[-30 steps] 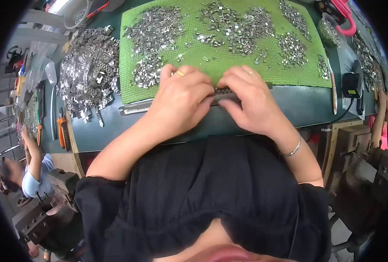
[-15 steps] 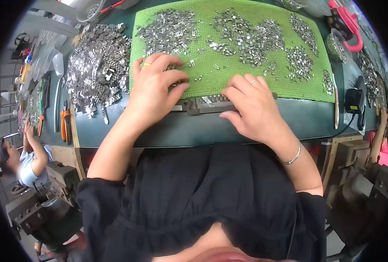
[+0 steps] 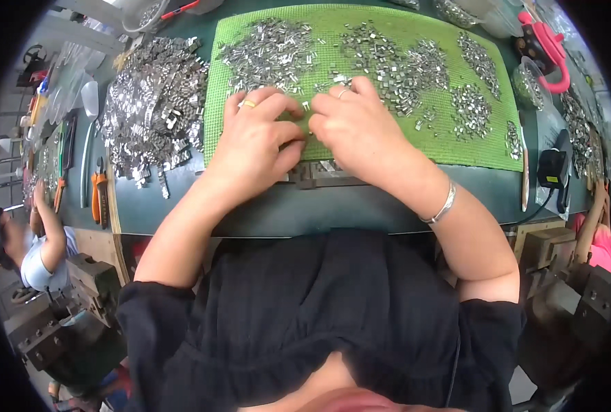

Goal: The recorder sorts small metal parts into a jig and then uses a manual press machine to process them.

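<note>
Both hands work over a green textured mat (image 3: 415, 141) strewn with small silvery metal pieces. My left hand (image 3: 261, 141) rests at the mat's near left part, fingers curled inward and thumb bent beneath them; whatever lies in its grasp is too small to make out. Just right of it, my right hand (image 3: 360, 130) reaches onto the mat with fingers closed and tips pointing toward the left hand. Its fingertips are partly hidden, and so is anything they pinch. A dark metal bar fixture (image 3: 329, 182) lies along the mat's near edge, partly covered by the right hand.
A heap of linked metal pieces (image 3: 155, 103) lies left of the mat. Orange-handled pliers (image 3: 99, 196) are farther left. Several small-part piles (image 3: 271, 51) cover the mat's far side. A black device (image 3: 555, 165) and a pink-handled tool (image 3: 556, 58) stand right. Other people sit at both sides.
My right hand has moved left and farther out, from the metal bar onto the mat beside my left hand. The left hand has shifted slightly toward me, its fingers still curled.
</note>
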